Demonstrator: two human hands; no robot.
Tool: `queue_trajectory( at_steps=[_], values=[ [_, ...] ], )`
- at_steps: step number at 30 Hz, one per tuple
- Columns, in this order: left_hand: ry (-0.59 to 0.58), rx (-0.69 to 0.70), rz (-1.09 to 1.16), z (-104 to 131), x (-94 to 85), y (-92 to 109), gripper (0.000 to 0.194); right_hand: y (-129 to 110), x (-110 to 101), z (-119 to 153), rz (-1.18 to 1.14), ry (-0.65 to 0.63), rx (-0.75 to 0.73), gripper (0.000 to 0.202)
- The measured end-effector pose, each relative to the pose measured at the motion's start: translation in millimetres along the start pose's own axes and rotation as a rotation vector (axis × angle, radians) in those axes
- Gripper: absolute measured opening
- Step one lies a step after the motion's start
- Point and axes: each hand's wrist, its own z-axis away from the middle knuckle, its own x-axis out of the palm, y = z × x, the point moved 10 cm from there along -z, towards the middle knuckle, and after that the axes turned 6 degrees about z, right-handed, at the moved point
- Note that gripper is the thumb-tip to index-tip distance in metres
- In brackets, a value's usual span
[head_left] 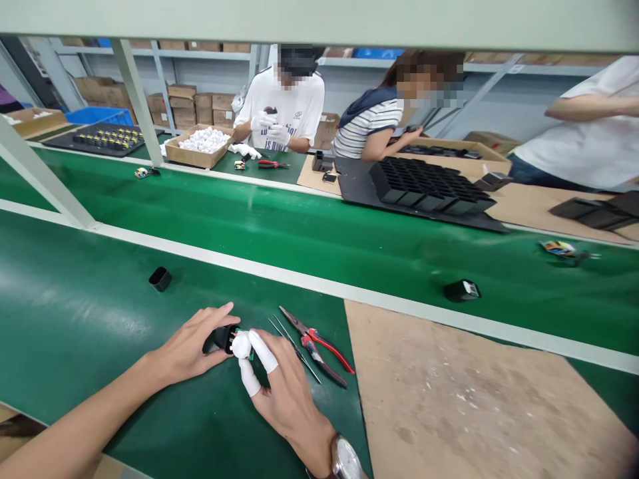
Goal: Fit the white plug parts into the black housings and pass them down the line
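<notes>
Partly curled, hands [194, 342] [282, 382] holding black case [223, 338], white piece [241, 345]

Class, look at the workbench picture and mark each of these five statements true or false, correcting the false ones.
1. The right hand pinches a white round piece. True.
2. The left hand wears white finger covers. False: they are on the right hand; the left has none.
3. The pliers lie beside the tweezers. True.
4. The watch is on the left wrist. False: it is on the right wrist.
5. The open black case left of both hands rests on the brown board. False: it rests on the green tabletop.
</notes>
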Motion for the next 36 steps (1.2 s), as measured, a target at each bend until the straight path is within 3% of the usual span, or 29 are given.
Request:
queue_trajectory(
  at_steps=[19, 25, 36],
  values=[
    [-0.01, 0.052, -0.019, 0, 4.5, 6, 0.085, -5, 6, -5, 0.153, -0.113, -0.005, 0.046],
    [-0.003, 0.051, -0.02, 0, 3.4, 7, 0.086, -5, 3, -8, 0.133, -0.107, 0.01, 0.046],
    [-0.028, 0.064, -0.03, 0, 7.6, 11, 0.084, -1, 16, 1, 0.157, -0.16, 0.014, 0.046]
  ],
)
